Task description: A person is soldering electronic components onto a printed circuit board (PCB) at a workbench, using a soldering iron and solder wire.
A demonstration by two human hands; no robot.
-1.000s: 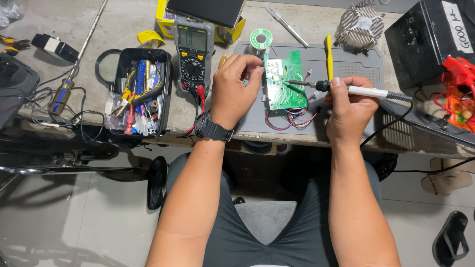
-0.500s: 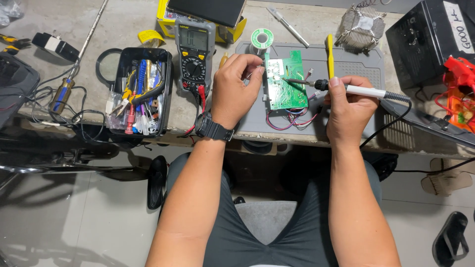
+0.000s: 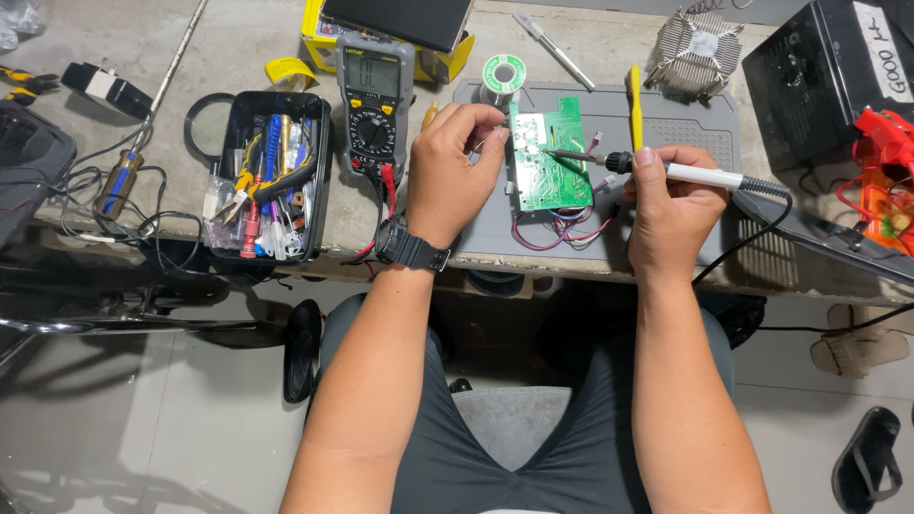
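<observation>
Green rectangular circuit board [image 3: 550, 155] sits on the grey silicone work mat [image 3: 685, 133]. Our left hand [image 3: 447, 176] pinches the board's left edge, right hand [image 3: 671, 205] grips the white-handled soldering iron [image 3: 657, 169], tip on the board.

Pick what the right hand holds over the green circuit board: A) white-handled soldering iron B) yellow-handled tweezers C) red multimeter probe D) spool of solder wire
A: the right hand grips the white-handled soldering iron, its tip reaching onto the green circuit board that the left hand steadies at its left edge.
</observation>
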